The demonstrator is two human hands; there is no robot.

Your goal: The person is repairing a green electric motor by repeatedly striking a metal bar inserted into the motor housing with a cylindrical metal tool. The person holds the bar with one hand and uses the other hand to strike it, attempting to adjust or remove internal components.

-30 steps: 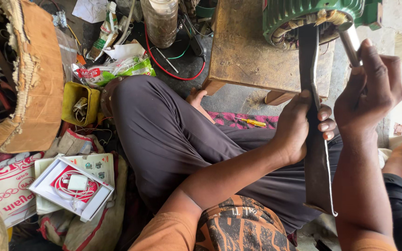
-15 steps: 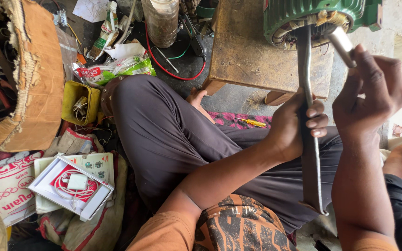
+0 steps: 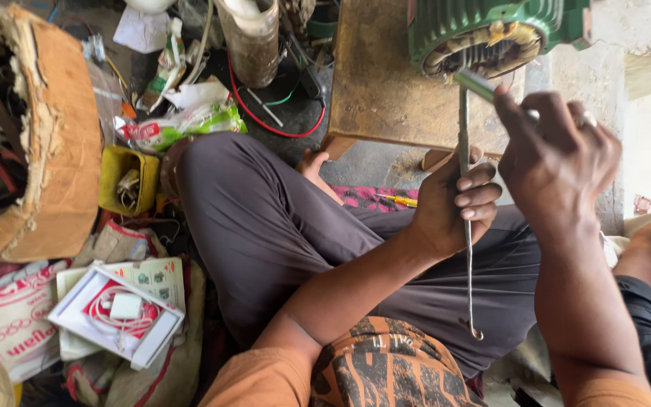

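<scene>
Head view: at one o'clock, the green motor [image 3: 491, 34] sits open on a wooden stool [image 3: 374, 83], windings still in place. The left hand [image 3: 453, 203] grips a long flat metal bar [image 3: 466, 226]; the right hand [image 3: 559, 162] clasps a metal rod [image 3: 480, 84] against the windings.

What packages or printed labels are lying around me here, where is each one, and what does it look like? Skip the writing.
Open white box: lower left, flat and square, red circular print, white charger and cable inside.
Printed leaflet: under that box, pale with small coloured pictures.
White sack: far lower left, crumpled, red print.
Green and white wrapper: upper left, beside the knee, crumpled with a red patch.
Yellow tub: left of the knee, rectangular, holding wires.
</scene>
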